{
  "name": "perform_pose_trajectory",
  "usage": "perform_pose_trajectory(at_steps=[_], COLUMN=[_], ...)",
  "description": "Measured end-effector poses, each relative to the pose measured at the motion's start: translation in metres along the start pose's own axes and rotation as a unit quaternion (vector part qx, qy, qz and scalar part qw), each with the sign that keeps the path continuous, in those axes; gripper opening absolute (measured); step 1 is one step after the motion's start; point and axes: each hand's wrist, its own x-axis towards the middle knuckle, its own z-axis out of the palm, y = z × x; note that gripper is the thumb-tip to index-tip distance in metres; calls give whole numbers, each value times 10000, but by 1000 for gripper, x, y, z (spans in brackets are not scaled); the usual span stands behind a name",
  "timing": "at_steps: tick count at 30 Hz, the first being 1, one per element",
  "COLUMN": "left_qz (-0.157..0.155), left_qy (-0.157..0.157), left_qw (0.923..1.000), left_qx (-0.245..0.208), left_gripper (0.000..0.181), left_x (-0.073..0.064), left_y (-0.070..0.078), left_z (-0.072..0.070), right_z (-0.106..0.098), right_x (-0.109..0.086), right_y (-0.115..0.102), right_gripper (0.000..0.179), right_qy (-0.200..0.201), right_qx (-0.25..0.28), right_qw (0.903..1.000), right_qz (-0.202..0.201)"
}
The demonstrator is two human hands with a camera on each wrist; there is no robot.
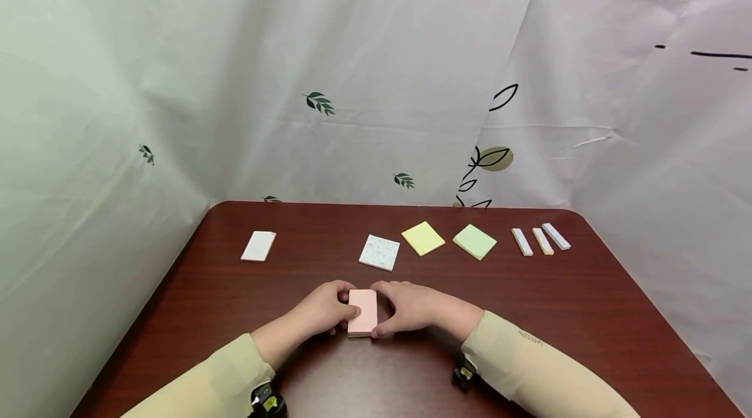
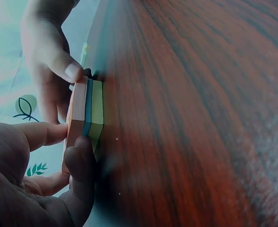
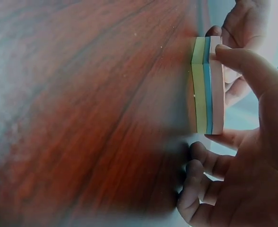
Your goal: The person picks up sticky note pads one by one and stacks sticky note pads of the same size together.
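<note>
White printed cloth (image 1: 376, 46) hangs behind the dark red wooden table (image 1: 499, 274). Both hands are closed on one pad stack (image 1: 363, 304), centred on the near side: my left hand (image 1: 322, 309) grips its left edge, thumb on top, and my right hand (image 1: 411, 305) holds its right edge, thumb at the near corner. Pink tops it, above blue and yellow-green. Farther off lie patterned (image 1: 379, 253), yellow (image 1: 423, 239) and green pads (image 1: 474, 242), left to right; a smaller white pad (image 1: 258, 246) sits far left, three narrow strips (image 1: 543, 241) far right.
</note>
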Motion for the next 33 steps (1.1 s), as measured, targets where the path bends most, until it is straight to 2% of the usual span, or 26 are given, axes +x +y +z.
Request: perform_pose_trajectory(at_steps=[14,17,20,23,27,33], left_qz=[54,140,286,353,192,-201], left_qy=[-53,-20,174,514,970,1276], left_qw=[9999,9996,9975,9923,9819,9721], left_qx=[86,263,616,1071,1615,1957], left_gripper=[35,35,33,27,28,32], left_x=[2,4,7,10,15,26], left_y=[-1,-3,-5,-7,-9,-21], left_z=[-2,-4,-8,-16,-32,-64], right_z=[-1,-1,-1,-1,0,0], right_x=[1,2,1,1,1,0], right_y=[-2,-2,-2,-1,-1,-1], right_gripper=[85,85,85,85,85,85], right_qy=[-62,-66,-65,-61,-27,12], right_qx=[-116,-94,-54,-34,-49,-86], right_qw=[9999,9999,9999,10000,10000,9999], right_qz=[75,63,67,64,60,56])
